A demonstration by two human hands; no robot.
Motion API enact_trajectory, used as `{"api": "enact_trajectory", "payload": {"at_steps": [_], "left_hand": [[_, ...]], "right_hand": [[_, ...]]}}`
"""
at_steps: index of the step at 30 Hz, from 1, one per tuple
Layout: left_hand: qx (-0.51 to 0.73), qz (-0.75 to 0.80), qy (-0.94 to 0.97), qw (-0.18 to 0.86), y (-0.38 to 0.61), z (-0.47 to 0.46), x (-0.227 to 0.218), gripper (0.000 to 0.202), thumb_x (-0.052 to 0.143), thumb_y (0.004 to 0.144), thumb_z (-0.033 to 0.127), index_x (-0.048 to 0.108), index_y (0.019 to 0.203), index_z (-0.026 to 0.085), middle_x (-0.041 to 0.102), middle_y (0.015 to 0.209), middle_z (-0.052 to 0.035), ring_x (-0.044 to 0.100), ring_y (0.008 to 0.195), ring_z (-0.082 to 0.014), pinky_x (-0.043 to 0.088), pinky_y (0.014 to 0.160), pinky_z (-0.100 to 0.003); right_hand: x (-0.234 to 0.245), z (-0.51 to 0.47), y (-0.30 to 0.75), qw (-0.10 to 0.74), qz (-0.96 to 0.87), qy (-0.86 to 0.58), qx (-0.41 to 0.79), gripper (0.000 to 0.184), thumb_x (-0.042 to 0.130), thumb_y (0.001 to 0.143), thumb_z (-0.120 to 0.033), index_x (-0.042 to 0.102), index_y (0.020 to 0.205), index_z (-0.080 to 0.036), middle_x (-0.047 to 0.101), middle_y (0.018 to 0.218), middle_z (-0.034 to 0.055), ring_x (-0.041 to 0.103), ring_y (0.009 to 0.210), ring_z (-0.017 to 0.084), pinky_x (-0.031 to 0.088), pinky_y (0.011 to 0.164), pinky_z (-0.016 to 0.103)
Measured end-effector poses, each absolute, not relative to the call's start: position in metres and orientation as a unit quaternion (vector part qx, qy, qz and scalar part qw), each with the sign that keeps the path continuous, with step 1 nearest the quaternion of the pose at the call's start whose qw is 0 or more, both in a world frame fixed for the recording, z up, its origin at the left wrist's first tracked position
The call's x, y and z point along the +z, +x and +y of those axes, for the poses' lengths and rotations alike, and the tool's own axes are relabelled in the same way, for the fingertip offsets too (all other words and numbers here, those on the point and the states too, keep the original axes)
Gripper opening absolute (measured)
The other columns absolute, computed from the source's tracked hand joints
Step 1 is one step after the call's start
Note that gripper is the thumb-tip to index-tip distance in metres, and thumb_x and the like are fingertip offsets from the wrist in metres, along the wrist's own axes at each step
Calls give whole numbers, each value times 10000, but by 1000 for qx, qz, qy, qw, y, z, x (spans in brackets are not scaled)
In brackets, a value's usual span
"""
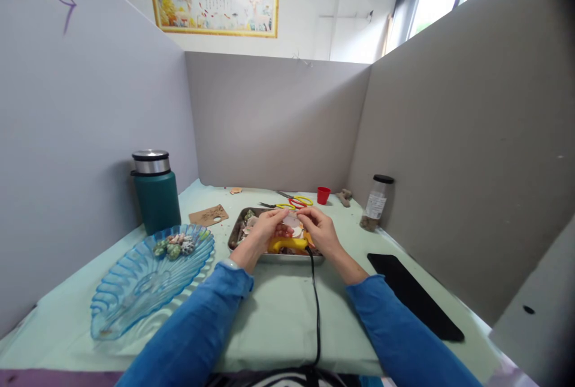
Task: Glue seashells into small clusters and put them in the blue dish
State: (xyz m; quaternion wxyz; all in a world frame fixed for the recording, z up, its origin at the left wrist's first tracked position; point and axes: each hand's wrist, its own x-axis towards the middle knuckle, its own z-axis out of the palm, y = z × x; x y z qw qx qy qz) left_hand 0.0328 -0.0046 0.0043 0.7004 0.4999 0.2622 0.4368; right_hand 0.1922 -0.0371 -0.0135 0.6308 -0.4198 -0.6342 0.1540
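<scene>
My left hand (265,231) and my right hand (318,228) meet over a metal tray (269,257) at the table's middle. Both pinch a pale pinkish shell-like piece (291,219) between their fingertips. Under the hands, across the tray's front, lies a yellow glue gun (287,245) whose black cord (315,309) runs toward me. Several shells lie in the tray, partly hidden by my hands.
A blue glass shell-shaped dish (135,285) with several shells sits at the left, a green flask (155,192) behind it. Scissors (294,201), a red cup (323,194), a jar (376,202), a wooden tag (208,215) and a black mat (413,294) surround the tray. Grey partitions enclose the table.
</scene>
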Motion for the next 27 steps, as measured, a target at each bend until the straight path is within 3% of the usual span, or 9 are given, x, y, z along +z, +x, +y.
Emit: {"api": "enact_trajectory", "payload": {"at_steps": [7, 17, 22, 27], "left_hand": [[440, 263, 498, 700, 35, -5, 5, 247, 715, 851, 315, 654, 923, 87, 675, 750, -77, 661, 554, -127, 549, 533, -223], [429, 265, 518, 691, 36, -8, 6, 344, 705, 849, 419, 649, 931, 89, 665, 701, -62, 635, 512, -112, 521, 505, -207], [422, 272, 524, 688, 35, -8, 8, 319, 682, 867, 410, 637, 889, 95, 660, 656, -55, 625, 490, -108, 504, 492, -195], [414, 267, 526, 693, 35, -8, 6, 389, 725, 816, 471, 639, 902, 101, 655, 661, -54, 636, 500, -119, 510, 493, -204]], "right_hand": [[-12, -41, 190, 622, -609, -447, 206, 246, 608, 815, -434, 672, 852, -199, 580, 635, -1, 535, 597, 169, 412, 526, 274], [-8, -43, 190, 628, -596, -439, 241, 299, 640, 786, -478, 670, 835, -185, 547, 590, -23, 508, 548, 146, 419, 520, 270], [-7, -46, 189, 626, -596, -431, 258, 316, 647, 783, -473, 682, 923, -192, 542, 579, -33, 507, 521, 143, 414, 488, 265], [-9, -45, 190, 629, -597, -430, 250, 306, 650, 781, -471, 684, 888, -187, 532, 561, -34, 485, 506, 136, 400, 487, 263]]}}
